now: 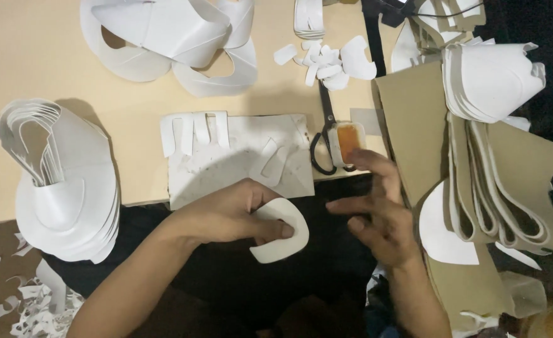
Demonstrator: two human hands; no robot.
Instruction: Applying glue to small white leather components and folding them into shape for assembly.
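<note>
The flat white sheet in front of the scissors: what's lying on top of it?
On the white sheet: white cut strips along its top-left edge and two small white pieces at right. Nothing under it shows.

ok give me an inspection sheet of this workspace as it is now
surface: beige tabletop, stained white work sheet
job's things: curved white foam piece; small tub of orange paste
clutter: black-handled scissors, stacks of white cut pieces, tan-backed strips, white offcuts
grippers: left hand pinches the foam piece; right hand open, fingertip by the tub
cables: thin black cable
surroundings: white scraps on floor
</note>
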